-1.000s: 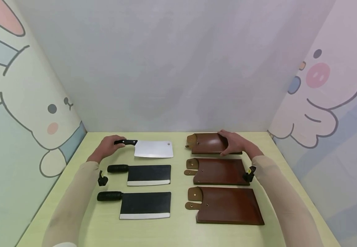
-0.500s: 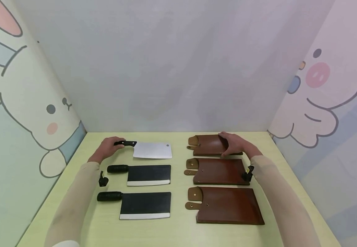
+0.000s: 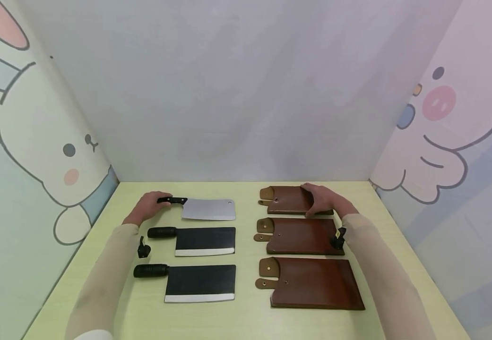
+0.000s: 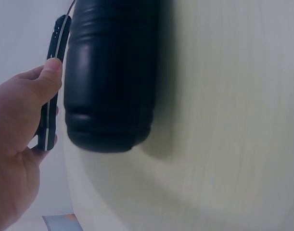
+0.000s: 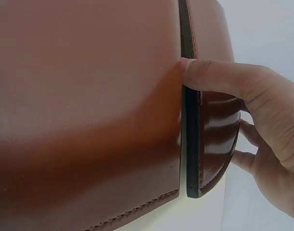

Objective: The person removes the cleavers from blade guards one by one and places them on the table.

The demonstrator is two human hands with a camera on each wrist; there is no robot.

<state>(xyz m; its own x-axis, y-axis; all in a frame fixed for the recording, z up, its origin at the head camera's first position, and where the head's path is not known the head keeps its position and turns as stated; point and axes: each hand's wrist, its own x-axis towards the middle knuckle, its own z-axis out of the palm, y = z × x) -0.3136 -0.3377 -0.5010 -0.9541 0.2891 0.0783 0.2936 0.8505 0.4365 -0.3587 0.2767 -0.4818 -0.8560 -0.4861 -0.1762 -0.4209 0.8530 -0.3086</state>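
Observation:
My left hand grips the black riveted handle of a silver cleaver at the back left; the left wrist view shows the thumb against the handle. The cleaver's blade points right, with a small hole near its far corner. Across the table, my right hand spans the smallest brown leather knife sheath, thumb on the near edge and fingers over the far edge. In the right wrist view, the thumb presses on that sheath's dark seam. The palm hides part of the sheath's right end.
Two black-bladed cleavers, a middle one and a front one, lie in a column on the left. Two larger brown sheaths, a middle one and a front one, lie on the right. Walls stand behind and at both sides of the table.
The silver cleaver has shifted slightly nearer and leftward with my left hand. The smallest sheath has come a little nearer with my right hand. The other cleavers and sheaths stay put.

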